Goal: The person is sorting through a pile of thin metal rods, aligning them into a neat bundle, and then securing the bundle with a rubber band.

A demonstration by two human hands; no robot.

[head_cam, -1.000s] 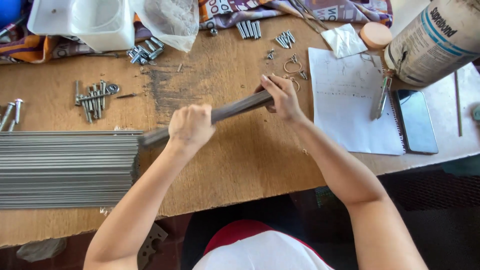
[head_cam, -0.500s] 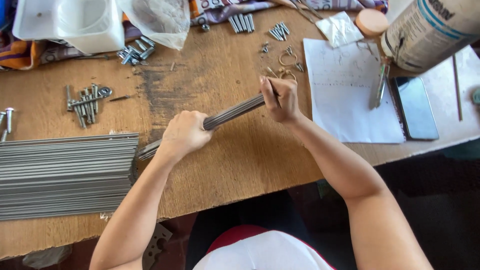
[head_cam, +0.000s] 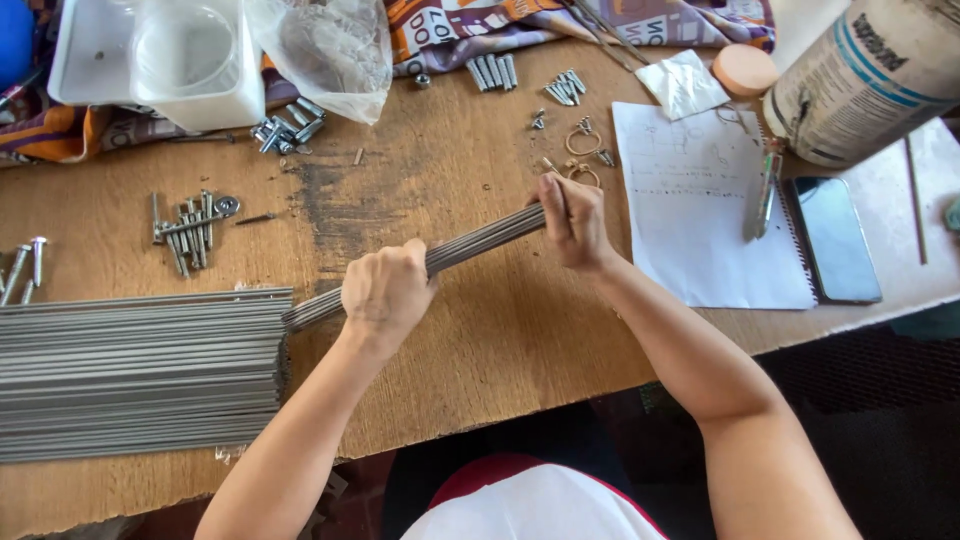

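Observation:
Both my hands hold a small bundle of thin grey metal rods (head_cam: 478, 241) above the wooden table (head_cam: 500, 330). My left hand (head_cam: 387, 291) is wrapped around the bundle near its lower left end. My right hand (head_cam: 567, 220) grips the upper right end, fingers closed over the rod tips. The bundle slants up to the right. Its left end (head_cam: 305, 310) reaches the edge of a large flat stack of the same rods (head_cam: 140, 375) lying at the table's left.
Loose bolts (head_cam: 188, 228) and screws (head_cam: 290, 125) lie behind the stack. At the back stand a white plastic tub (head_cam: 160, 60) and a clear bag (head_cam: 325, 50). To the right lie a paper sheet (head_cam: 690, 220), a dark phone (head_cam: 835, 240), wire rings (head_cam: 583, 140) and a big cardboard cylinder (head_cam: 870, 85).
The bundle has been drawn rightward and tilted slightly steeper, away from the large stack. My left hand has shifted right along it; my right hand stays on the far end.

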